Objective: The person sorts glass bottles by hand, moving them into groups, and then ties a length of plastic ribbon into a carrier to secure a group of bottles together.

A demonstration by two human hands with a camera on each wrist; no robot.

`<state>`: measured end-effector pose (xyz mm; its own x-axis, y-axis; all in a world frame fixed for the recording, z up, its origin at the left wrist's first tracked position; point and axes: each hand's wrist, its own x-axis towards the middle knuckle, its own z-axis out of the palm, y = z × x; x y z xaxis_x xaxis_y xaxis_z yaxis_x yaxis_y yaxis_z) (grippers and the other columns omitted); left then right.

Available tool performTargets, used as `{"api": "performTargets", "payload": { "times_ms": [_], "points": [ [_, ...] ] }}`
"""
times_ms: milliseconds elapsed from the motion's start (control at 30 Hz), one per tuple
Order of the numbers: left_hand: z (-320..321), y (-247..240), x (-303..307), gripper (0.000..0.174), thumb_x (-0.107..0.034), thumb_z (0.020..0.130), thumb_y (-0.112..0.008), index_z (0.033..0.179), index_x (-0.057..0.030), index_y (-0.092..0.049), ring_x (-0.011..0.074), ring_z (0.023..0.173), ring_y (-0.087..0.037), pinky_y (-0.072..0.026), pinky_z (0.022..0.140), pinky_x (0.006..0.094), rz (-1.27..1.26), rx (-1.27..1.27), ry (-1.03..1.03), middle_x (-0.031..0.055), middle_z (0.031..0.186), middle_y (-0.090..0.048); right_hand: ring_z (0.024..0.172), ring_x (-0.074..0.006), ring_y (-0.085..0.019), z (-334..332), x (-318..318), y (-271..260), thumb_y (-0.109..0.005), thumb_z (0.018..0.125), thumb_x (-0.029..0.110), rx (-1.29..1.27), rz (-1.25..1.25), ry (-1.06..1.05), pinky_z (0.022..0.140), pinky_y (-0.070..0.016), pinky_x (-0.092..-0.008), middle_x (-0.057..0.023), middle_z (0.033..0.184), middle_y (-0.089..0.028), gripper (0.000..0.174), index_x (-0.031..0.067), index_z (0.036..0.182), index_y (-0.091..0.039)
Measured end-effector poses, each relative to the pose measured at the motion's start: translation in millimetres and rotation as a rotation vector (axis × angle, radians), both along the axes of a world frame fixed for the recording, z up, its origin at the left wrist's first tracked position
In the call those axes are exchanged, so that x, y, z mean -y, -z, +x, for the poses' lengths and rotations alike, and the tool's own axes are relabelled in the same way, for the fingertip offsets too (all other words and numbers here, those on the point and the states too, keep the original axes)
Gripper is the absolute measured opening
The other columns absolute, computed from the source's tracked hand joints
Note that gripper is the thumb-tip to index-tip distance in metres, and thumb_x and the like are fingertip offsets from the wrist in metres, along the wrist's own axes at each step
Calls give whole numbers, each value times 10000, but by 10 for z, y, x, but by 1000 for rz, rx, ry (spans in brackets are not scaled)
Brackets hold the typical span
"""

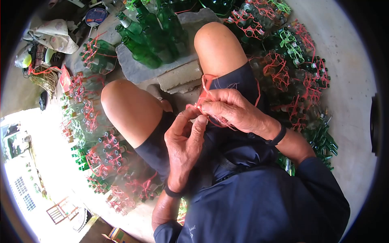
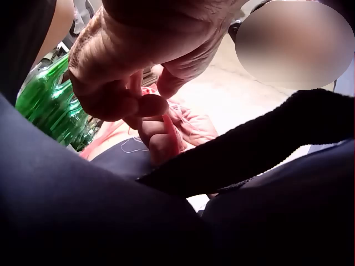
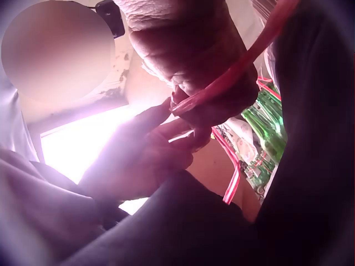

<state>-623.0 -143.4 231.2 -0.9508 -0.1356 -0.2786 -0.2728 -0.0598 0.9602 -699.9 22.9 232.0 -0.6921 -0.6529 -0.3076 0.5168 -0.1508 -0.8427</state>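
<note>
Over the lap, my left hand point(image 1: 182, 141) and right hand point(image 1: 237, 111) meet at the fingertips on red plastic string point(image 1: 207, 83). The left thumb and forefinger pinch a piece of it. My right hand grips the string too, and a loop stands up above its fingers. In the right wrist view a flat red strand point(image 3: 238, 77) runs across that hand, and another piece hangs below. Thin, frayed ends lie over the dark shorts point(image 1: 235, 83). In the left wrist view the string point(image 2: 176, 133) shows beside the fingers. The fingers hide the point where the strands meet.
Green glass bottles point(image 1: 142, 52) stand on a stone slab point(image 1: 131, 71) beyond the knees. Bundles of bottles tied with red and green string point(image 1: 283, 73) crowd the floor at the right, with more bundles point(image 1: 107, 152) at the left. A hand fan point(image 1: 96, 17) lies at the upper left.
</note>
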Motion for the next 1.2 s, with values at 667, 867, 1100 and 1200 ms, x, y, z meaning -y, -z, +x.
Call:
{"api": "performTargets", "payload": {
  "times_ms": [667,867,1100,1200],
  "points": [
    [-43,41,158,116,-97,1023,-519,1062,-45,-615,20,581,-316,-244,472,190,597,167,-4,-65,735,-441,523,-4,-333,-28,-47,97,-583,1021,204,298,-94,-29,461,-286,-188,92,669,-404,161,70,942,-624],
    [-10,90,177,79,-100,993,-556,937,-56,-591,9,549,-279,-216,470,194,541,162,-26,-97,678,-381,523,-6,-328,34,-75,103,-581,1009,165,550,-152,-11,423,-252,-183,85,672,-399,142,89,890,-592],
    [26,37,143,83,-73,975,-568,911,-36,-606,13,507,-277,-233,454,203,528,158,-72,-88,648,-394,482,-10,-298,66,-104,120,-604,990,189,530,-172,-1,405,-206,-210,91,632,-362,223,114,788,-542],
    [46,33,153,82,-62,965,-574,901,-25,-611,15,504,-284,-240,454,203,501,160,-73,-83,643,-396,479,-9,-295,62,-136,146,-606,990,195,494,-168,-22,400,-203,-210,90,629,-359,222,106,796,-546]
  ]
}}
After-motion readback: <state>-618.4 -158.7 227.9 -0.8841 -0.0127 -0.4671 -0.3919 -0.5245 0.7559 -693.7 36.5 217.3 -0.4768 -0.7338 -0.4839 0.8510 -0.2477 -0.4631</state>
